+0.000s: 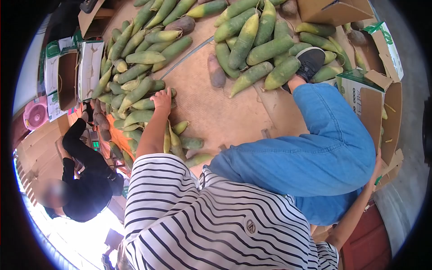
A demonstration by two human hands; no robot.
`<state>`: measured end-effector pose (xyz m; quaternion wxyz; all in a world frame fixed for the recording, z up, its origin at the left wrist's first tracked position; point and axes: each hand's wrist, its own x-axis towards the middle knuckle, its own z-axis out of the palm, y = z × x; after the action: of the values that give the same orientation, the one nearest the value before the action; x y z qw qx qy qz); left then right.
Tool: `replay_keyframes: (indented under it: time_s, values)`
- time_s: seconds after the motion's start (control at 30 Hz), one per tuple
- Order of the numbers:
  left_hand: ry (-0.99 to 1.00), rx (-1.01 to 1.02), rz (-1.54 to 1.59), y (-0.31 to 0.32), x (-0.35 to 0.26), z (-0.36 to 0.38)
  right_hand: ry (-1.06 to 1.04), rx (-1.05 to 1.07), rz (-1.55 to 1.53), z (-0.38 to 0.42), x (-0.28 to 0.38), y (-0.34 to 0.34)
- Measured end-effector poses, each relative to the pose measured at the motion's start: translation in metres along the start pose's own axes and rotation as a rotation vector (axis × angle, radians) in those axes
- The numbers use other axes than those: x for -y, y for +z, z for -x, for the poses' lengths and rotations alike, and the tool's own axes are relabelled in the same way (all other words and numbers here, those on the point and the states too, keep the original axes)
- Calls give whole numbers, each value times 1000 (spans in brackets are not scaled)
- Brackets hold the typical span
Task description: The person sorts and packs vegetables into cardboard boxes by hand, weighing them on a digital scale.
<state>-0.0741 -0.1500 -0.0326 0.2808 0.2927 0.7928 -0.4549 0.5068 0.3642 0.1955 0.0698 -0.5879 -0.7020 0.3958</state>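
My left hand [162, 100] reaches into the left-hand pile of green radishes [137, 94]. Its fingers are apart and touch the top of a radish lying crosswise beneath them; no radish is lifted. Just below the wrist, a few more radishes [176, 143] lie against my forearm. Far to the right, beyond my bent knee, my right hand [377, 165] is at the side of an open cardboard box [390, 130]. Most of its fingers are hidden, so its grip cannot be made out.
Another radish pile [252, 40] lies ahead, partly around my shoe [310, 60]. Brown cardboard [211, 103] covers the surface between the piles. White-and-green boxes [90, 67] stand at the left, near a pink basin [36, 112]. A person in black [92, 175] bends at the lower left.
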Motion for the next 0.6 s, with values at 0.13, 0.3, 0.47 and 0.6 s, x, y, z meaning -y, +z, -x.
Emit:
replay_keyframes:
  time_s: [0.13,0.3,0.47,0.6]
  values:
    - [126,-11,-80,12,2,-26,-61,-52,65,-13,-44,-17]
    - [343,17,-54,-6,8,-30,-7,37,56,-18,-48,-27]
    - [466,-80,-90,20,-2,-44,-21,27,21,-15,-44,-20]
    - [584,-238,-16,-50,-50,17,-57,58,68,-8,-18,-8]
